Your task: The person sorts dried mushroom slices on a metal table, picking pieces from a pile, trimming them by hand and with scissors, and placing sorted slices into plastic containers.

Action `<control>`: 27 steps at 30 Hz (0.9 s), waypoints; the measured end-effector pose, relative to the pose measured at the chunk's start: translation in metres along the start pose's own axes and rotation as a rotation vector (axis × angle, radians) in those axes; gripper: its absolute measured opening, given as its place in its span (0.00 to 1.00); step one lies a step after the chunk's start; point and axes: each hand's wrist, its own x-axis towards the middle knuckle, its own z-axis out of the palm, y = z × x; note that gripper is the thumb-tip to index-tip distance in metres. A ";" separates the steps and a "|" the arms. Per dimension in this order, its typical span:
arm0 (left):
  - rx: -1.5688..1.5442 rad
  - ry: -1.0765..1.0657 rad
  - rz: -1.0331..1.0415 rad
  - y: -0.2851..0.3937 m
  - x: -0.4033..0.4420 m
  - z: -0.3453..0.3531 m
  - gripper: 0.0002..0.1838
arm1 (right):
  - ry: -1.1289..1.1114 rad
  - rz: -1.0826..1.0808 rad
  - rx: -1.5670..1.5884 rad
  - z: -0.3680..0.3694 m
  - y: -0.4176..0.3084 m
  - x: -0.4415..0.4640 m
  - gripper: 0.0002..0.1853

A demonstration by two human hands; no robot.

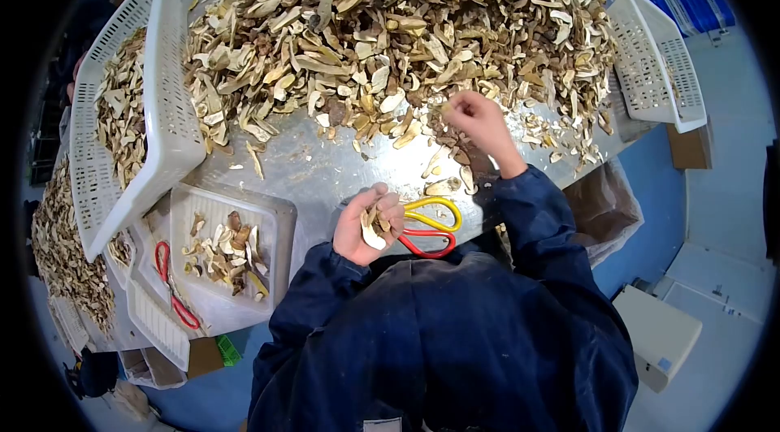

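My left hand [363,227], low at the table's front edge, is closed around a few dried mushroom slices [374,235]. Beside it lie scissors with one yellow handle loop [457,213] and one red loop [427,253]; their blades are hidden behind the hand. Farther forward, my right hand [486,125] pinches a small yellowish mushroom piece [446,108] at the near edge of the big heap of dried mushroom slices [390,34]. A few loose slices [443,187] rest on the metal between my hands.
A white slotted basket [175,107] of slices leans at the left, another basket [650,58] at the right. A clear tray [280,229] holds several slices, with red-handled scissors [183,312] left of it. A lined box [605,209] stands below the table's right edge.
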 end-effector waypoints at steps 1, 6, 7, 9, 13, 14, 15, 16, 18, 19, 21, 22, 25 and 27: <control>-0.003 -0.003 -0.002 0.001 0.000 -0.001 0.07 | -0.081 0.189 0.256 -0.016 -0.002 -0.003 0.06; 0.008 -0.015 -0.011 0.000 0.002 -0.002 0.07 | -0.095 0.102 0.253 -0.012 -0.006 -0.002 0.06; 0.015 -0.017 -0.014 -0.001 0.001 -0.002 0.07 | -0.064 0.025 0.027 -0.003 -0.004 0.001 0.07; 0.030 -0.024 -0.013 -0.002 0.001 -0.002 0.07 | -0.045 -0.128 -0.272 0.012 -0.008 0.003 0.10; 0.025 -0.053 -0.013 -0.001 0.000 -0.003 0.07 | -0.073 -0.138 -0.361 0.024 -0.005 0.002 0.07; 0.018 -0.058 -0.016 -0.001 -0.001 -0.004 0.07 | -0.093 -0.057 -0.114 0.016 -0.009 -0.003 0.06; 0.010 -0.062 -0.020 -0.001 -0.001 -0.004 0.07 | -0.110 0.026 0.132 0.005 -0.009 -0.007 0.05; 0.010 -0.050 -0.018 -0.001 -0.002 -0.004 0.07 | -0.171 0.213 0.564 -0.011 0.002 -0.010 0.04; 0.007 -0.027 -0.018 0.000 -0.001 -0.004 0.06 | -0.139 0.231 0.809 -0.030 0.011 -0.016 0.03; 0.012 -0.016 -0.022 -0.001 0.000 -0.003 0.06 | -0.086 0.274 0.773 -0.035 0.007 -0.018 0.03; 0.024 0.008 -0.028 -0.002 0.001 -0.002 0.06 | -0.014 0.181 0.303 -0.030 0.010 -0.017 0.05; 0.033 0.005 -0.032 -0.003 0.001 -0.002 0.06 | 0.019 0.135 0.069 -0.025 0.011 -0.015 0.05; 0.048 -0.010 -0.035 -0.005 0.004 0.000 0.06 | 0.147 -0.140 -0.557 -0.009 0.000 -0.010 0.06; 0.040 -0.016 -0.029 -0.005 0.002 0.000 0.06 | 0.143 -0.192 -0.721 0.000 0.005 -0.004 0.07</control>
